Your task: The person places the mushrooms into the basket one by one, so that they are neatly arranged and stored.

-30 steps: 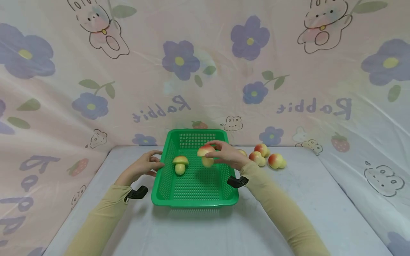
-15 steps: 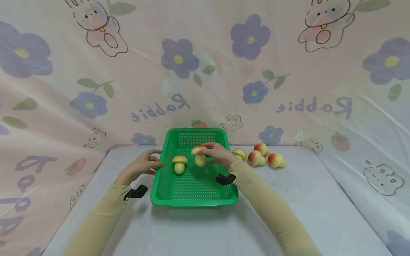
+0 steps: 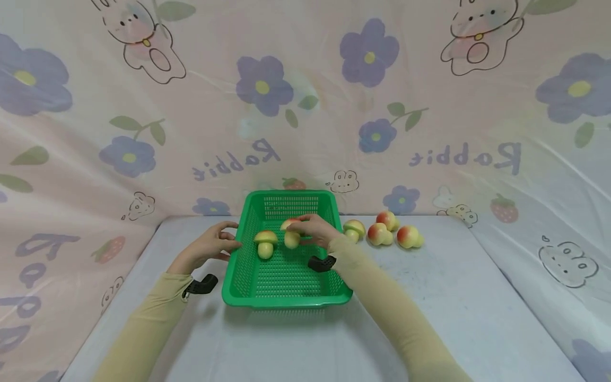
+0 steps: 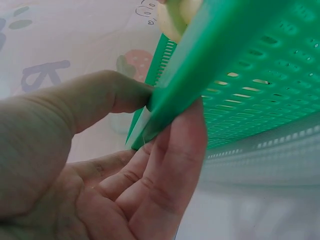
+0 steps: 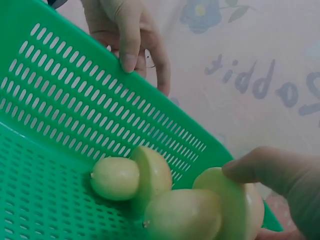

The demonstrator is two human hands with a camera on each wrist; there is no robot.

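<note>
Basket rim (image 3: 286, 303) is pinched by my left hand (image 3: 207, 248), thumb opposing finger, likely for steadiness (only left wrist view makes that grip plain), while my right hand (image 3: 317, 230) pinches one mushroom (image 3: 291, 240) by its cap inside, near a second mushroom (image 3: 265, 245), third mushroom (image 3: 354, 229) and three red-yellow fruits (image 3: 380, 234) outside right.

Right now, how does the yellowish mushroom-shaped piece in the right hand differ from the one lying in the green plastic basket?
The right hand grips the held yellowish mushroom; no hand touches the lying mushroom. In the head view, the held one is right of the lying one. Both have yellow stems and rounded caps.
</note>
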